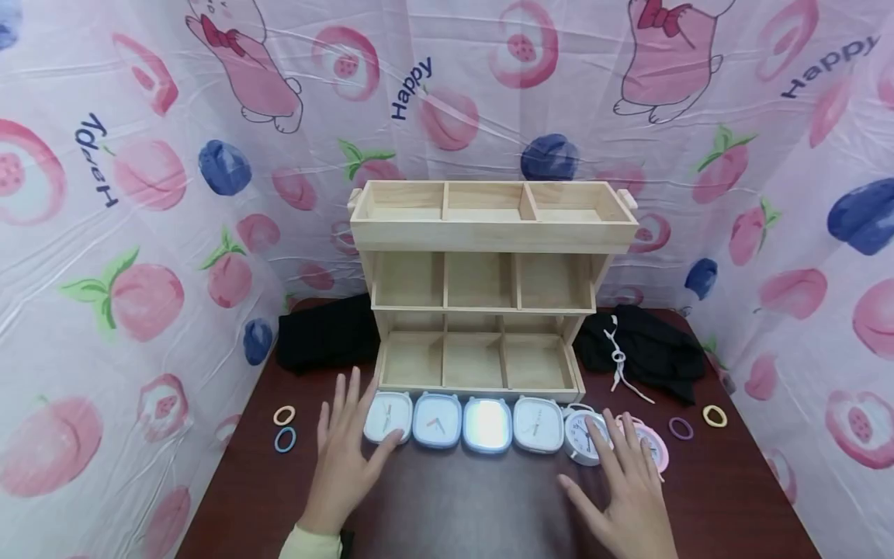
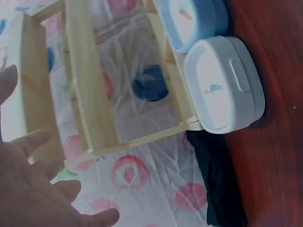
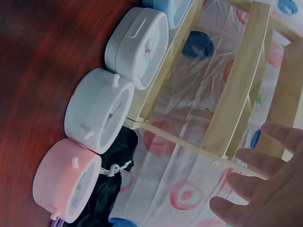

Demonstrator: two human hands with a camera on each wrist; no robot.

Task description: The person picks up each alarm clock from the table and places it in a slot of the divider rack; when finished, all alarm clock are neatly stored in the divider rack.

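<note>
My left hand [image 1: 347, 450] is spread over the table's left side, its thumb overlapping the leftmost white square clock [image 1: 382, 419] in the head view. On the right, my right hand [image 1: 625, 497] has its fingers stretched out across the round white alarm clock [image 1: 583, 439] and the round pink alarm clock [image 1: 655, 450]. Neither hand holds anything. Between them stand a blue square clock [image 1: 437, 421], another blue one [image 1: 487, 425] with glare on its face, and a white square clock [image 1: 538, 425], all in one row. Behind the row rises a three-tier wooden rack [image 1: 492, 237] with divided compartments.
Black cloth [image 1: 328, 334] lies left of the rack; a black drawstring bag [image 1: 649, 349] lies right. A yellow ring [image 1: 284, 415] and a blue ring [image 1: 285, 440] are at left, a purple ring [image 1: 680, 428] and another yellow ring [image 1: 715, 416] at right. Printed curtains [image 1: 482, 101] enclose the table.
</note>
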